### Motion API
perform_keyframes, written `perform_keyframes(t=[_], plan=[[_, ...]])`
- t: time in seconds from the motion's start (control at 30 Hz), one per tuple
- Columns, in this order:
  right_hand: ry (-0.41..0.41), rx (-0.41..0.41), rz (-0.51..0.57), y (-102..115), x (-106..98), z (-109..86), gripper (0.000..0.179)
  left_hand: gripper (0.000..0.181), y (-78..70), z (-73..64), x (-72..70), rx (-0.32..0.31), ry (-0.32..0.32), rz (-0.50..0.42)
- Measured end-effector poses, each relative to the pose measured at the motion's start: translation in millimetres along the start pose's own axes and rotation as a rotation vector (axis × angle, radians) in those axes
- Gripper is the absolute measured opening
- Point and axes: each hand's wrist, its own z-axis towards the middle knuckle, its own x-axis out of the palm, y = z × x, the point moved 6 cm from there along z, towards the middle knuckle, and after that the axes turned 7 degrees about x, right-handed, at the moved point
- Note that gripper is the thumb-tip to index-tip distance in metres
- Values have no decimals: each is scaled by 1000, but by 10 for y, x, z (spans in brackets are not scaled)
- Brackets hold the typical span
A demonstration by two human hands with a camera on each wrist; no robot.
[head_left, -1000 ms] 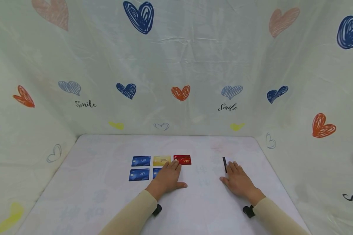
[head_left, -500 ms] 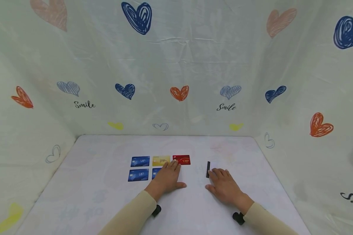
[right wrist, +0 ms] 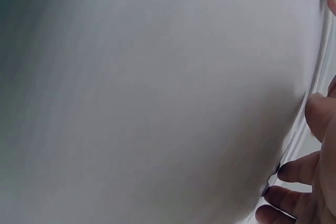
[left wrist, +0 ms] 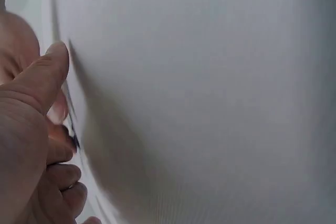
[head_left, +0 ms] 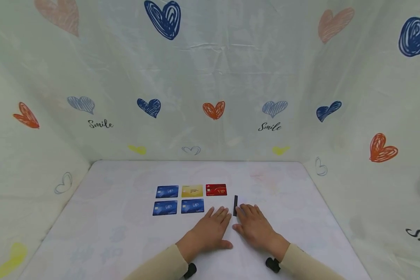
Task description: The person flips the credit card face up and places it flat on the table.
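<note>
In the head view, a narrow black strip (head_left: 235, 205) lies at the fingertips of my right hand (head_left: 255, 229). It looks like the magnetic stripe of a pale card turned face down, whose body blends with the white surface. The right fingers lie nearly straight over that spot. My left hand (head_left: 210, 231) is flat on the table just left of the strip, fingers extended and thumb out, holding nothing. Beyond it are a lower blue VIP card (head_left: 192, 206) and a red VIP card (head_left: 216, 189). Both wrist views mostly show blurred white surface with thumbs and fingertips at the edge.
A yellow card (head_left: 192, 190) lies between the red card and an upper blue VIP card (head_left: 167, 191). Another blue VIP card (head_left: 165, 207) sits below that one. The white table (head_left: 108, 186) meets a curtain (head_left: 231, 77) printed with hearts behind it.
My right hand has slid left and nearer to me, the black strip moving with it. My left hand has come off the cards towards me and right, uncovering the lower blue card.
</note>
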Motion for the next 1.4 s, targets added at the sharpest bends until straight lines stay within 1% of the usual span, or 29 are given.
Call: perform_keyframes(t=[0.1, 0.2, 0.3, 0.4, 0.53, 0.7, 0.8, 0.87, 0.97, 1.03, 1.17, 1.27, 1.4], plan=[[-4, -29, -5, 71, -1, 5, 60, 94, -74, -13, 40, 23, 22, 6], [-5, -52, -4, 126, -6, 4, 57, 95, -94, -22, 53, 32, 35, 3], [-4, -71, 6, 156, -20, -4, 54, 94, -88, -32, 56, 35, 43, -6], [0, -111, -2, 169, -50, -4, 54, 93, -69, -48, 70, 38, 47, -7], [10, -160, -21, 165, -92, 62, 56, 89, -44, -85, 104, 40, 41, 3], [45, -156, -20, 98, -83, 160, 58, 88, -7, -162, 114, 29, 34, -18], [61, -155, -17, 74, -62, 159, 57, 88, 42, -227, 104, 3, 38, -32], [57, -173, -15, 95, -60, 140, 55, 87, 86, -281, 95, -22, 38, -42], [57, -207, -33, 160, -45, 107, 54, 86, 165, -352, 86, -68, 33, -56], [72, -220, -47, 214, -22, 85, 55, 86, 209, -396, 84, -92, 25, -66], [106, -218, -78, 303, 39, 42, 58, 85, 271, -459, 84, -116, 17, -78], [83, -231, -98, 362, 48, 20, 57, 84, 300, -489, 78, -129, 15, -88], [21, -274, -119, 419, 11, 24, 53, 81, 345, -500, 80, -153, 6, -96]])
